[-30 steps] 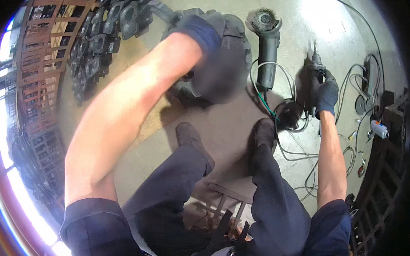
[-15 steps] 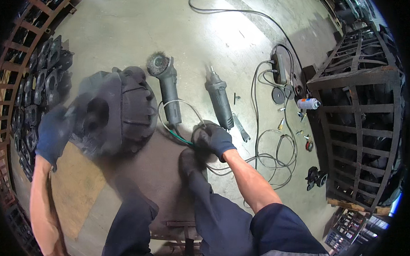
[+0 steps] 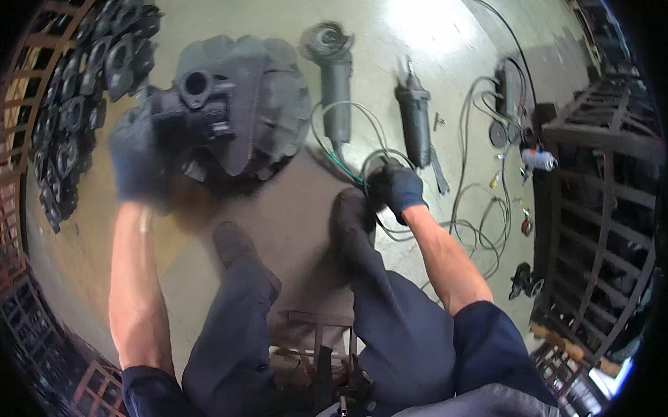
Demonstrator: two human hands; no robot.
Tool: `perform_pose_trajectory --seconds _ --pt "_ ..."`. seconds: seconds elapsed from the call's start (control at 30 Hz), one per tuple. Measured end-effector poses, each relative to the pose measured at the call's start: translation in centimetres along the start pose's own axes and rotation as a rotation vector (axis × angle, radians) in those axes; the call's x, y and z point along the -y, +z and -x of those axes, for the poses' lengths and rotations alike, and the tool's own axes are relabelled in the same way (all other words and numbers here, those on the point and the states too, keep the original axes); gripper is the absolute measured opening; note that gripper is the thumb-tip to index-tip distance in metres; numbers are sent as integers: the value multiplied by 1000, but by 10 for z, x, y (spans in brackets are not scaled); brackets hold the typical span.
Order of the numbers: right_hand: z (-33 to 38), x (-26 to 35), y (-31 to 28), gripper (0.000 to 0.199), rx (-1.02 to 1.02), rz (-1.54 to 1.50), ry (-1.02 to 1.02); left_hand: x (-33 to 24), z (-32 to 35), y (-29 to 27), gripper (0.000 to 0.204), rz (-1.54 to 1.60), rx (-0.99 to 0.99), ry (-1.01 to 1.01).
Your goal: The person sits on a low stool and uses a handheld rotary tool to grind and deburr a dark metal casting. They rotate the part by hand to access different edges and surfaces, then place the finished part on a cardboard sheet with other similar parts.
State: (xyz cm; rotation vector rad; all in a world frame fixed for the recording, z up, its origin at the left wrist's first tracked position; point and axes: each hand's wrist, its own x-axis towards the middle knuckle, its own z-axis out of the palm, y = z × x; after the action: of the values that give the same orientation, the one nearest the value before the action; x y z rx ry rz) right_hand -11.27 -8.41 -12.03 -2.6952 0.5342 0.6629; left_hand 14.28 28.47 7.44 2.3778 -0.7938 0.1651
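Half a second back my gloved left hand [image 3: 138, 163] sat lower at the left of the frame, a blur against the big dark grey cast-metal housing [image 3: 267, 109]; now it is higher, at the upper left, curled around a smaller dark grey cast valve body with a round port [image 3: 193, 105], which I hold in front of the housing; the housing itself lies on the concrete floor [image 3: 230, 18] at upper centre, as before. My gloved right hand [image 3: 396, 190] has stayed at centre frame, fingers closed on a loop of black cable with a green strand [image 3: 351, 168], just beside my dark right shoe [image 3: 352, 213]. The grey angle grinder with a round disc guard [image 3: 333, 67] and the slimmer dark straight grinder [image 3: 414, 122] lie side by side on the floor above that hand, unmoved.

My left hand is smeared by motion, so I cannot make out how the fingers sit on the valve body; the housing's left part is hidden behind it. The row of dark cast parts [image 3: 94, 64] at the upper left edge bends into the rim and is cut off; the rusty metal rack [image 3: 596, 183] at right fades into shadow, and the small things among the tangled wires are too small to tell.
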Motion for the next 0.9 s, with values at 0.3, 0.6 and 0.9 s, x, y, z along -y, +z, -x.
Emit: perform_pose_trajectory --seconds 0.3,0.6,0.9 --pt "4 8 -26 45 -82 -286 95 28 -13 20 40 183 -42 -528" --pt "-12 147 -206 38 -161 -1075 -294 7 -23 7 43 211 -16 -624" --pt "-33 268 -218 41 -299 -1155 -566 13 -21 15 44 130 -47 -580"
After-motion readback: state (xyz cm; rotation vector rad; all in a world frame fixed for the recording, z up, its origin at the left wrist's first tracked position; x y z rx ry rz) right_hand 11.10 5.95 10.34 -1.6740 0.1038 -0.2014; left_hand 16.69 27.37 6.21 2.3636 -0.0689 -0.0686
